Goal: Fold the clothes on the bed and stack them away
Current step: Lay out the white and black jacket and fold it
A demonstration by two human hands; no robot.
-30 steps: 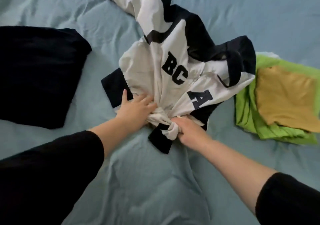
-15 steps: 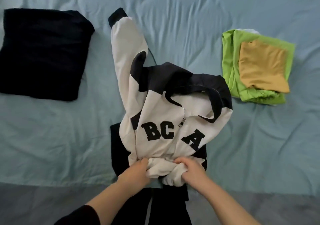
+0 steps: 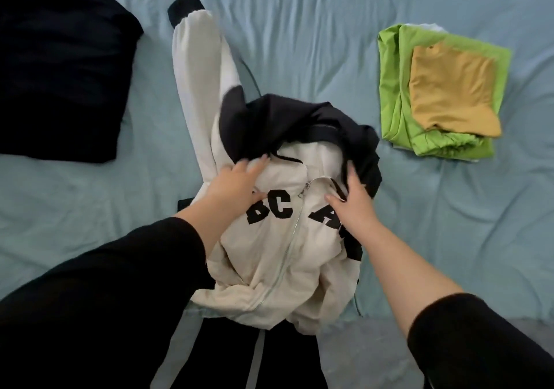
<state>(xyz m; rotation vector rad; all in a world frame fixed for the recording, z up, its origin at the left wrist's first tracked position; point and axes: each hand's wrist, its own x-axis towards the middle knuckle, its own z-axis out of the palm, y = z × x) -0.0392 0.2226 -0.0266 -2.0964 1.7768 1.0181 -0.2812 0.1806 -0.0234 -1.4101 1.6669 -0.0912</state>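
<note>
On jacket (image 3: pixel 269 256): L hand (image 3: pixel 233 188) fingers (image 3: pixel 256 165) flat; R hand (image 3: pixel 358 209) at hood (image 3: pixel 299 119) (grip unclear).

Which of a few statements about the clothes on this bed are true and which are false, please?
1. The yellow garment lies on top of the green garment. True.
2. The folded black garment lies to the right of the jacket. False: it lies to the jacket's left.
3. The left hand and the right hand both touch the jacket's chest. True.
4. The jacket is unzipped all the way down. False: the zip is closed up to the chest, by the letters.
5. The jacket lies on white bedding. False: the sheet is light blue.
</note>
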